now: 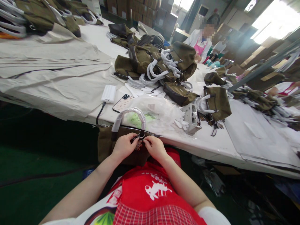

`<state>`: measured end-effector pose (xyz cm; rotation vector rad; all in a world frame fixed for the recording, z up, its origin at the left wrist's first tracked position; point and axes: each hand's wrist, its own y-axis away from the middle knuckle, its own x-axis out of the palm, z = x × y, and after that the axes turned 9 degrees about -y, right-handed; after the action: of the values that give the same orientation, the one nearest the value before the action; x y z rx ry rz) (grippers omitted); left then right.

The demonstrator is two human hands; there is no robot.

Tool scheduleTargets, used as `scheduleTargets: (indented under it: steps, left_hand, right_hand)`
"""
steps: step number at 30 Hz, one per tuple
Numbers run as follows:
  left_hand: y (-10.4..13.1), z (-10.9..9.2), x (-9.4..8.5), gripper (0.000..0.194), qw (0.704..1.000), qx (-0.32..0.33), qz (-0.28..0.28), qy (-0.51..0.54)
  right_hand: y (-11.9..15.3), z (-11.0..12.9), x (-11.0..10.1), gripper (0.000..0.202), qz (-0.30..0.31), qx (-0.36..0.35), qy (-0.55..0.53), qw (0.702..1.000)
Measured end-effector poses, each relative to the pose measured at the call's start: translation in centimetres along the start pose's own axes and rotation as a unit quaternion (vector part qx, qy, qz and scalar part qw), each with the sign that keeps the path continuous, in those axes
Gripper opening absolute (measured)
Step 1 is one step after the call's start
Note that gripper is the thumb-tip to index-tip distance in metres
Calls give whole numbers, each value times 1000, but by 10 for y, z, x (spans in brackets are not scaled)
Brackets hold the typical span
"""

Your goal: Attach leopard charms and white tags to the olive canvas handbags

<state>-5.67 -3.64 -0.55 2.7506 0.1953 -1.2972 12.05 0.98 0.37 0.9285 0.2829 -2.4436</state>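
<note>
An olive-brown bag [105, 145] with a white-wrapped handle [132, 110] rests against the table's front edge, close to my body. A metal ring [141, 135] sits at the base of the handle, and a small brown charm [138, 145] hangs under it. My left hand [125, 145] pinches at the ring and charm from the left, its fingers closed. From the right, my right hand [155, 147] pinches at the same spot with closed fingers. The exact piece between each set of fingertips is too small to make out.
On the white table [203, 140] lie a phone [122, 103], a white power bank [109, 93], a clear plastic bag [157, 109] and a metal holder [192, 118]. Piled olive bags [142, 59] stand behind; another bag [219, 103] is right. A person [199, 43] stands across the table.
</note>
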Motion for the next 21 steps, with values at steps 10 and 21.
scheduleTargets:
  steps: [10,21]
  left_hand:
    - [2,-5,2,27,998,-7,-17,-53]
    - [5,-8,4,26,997,-11,-39,-59]
  right_hand:
    - [1,-1,1,18,-10,-11,1,1000]
    - [0,2,1,17,-15,2,5,1000]
